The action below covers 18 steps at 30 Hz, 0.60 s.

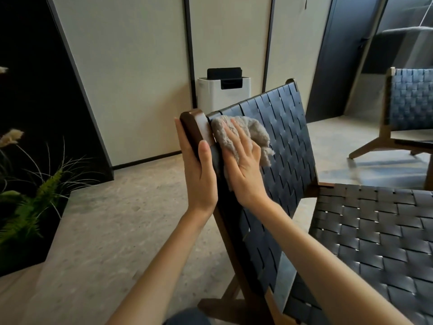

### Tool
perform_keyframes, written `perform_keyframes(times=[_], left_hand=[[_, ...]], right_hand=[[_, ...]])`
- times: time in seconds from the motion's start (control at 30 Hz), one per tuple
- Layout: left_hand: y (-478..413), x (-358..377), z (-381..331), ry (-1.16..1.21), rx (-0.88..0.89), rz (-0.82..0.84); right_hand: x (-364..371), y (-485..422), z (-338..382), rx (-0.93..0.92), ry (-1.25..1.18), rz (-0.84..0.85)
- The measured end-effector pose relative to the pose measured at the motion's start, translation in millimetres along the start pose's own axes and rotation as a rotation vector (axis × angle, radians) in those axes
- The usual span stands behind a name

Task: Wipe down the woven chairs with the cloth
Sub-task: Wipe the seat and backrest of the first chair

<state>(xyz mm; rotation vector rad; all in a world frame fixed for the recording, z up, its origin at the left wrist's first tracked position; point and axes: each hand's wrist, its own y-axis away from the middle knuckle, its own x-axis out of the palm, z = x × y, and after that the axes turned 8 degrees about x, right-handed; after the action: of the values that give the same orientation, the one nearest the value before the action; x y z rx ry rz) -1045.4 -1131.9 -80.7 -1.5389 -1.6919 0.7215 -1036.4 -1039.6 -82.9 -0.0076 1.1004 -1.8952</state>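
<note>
A woven chair (288, 146) with dark straps and a brown wooden frame fills the middle and right; its seat (379, 233) spreads out at the lower right. My left hand (199, 174) grips the wooden side post of the backrest near its top, thumb wrapped over the front. My right hand (243, 165) presses a fluffy beige cloth (248, 132) flat against the woven backrest, right beside that post, with the fingers spread over the cloth. A second woven chair (410, 106) stands at the far right.
A white and black appliance (222, 90) stands on the floor against the panelled wall behind the chair. A dark planter with green fern and dried grass (30, 202) sits at the left. Pale stone floor (121, 219) lies between planter and chair.
</note>
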Motion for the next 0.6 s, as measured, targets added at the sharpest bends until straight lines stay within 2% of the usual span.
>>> perform_keyframes(times=[0.23, 0.6], left_hand=[[28, 2, 0, -0.268, 0.089, 0.038], [60, -1, 1, -0.341, 0.1, 0.09]], right_hand=[[-5, 72, -40, 0.152, 0.074, 0.095], [-13, 199, -115, 0.517, 0.093, 0.233]])
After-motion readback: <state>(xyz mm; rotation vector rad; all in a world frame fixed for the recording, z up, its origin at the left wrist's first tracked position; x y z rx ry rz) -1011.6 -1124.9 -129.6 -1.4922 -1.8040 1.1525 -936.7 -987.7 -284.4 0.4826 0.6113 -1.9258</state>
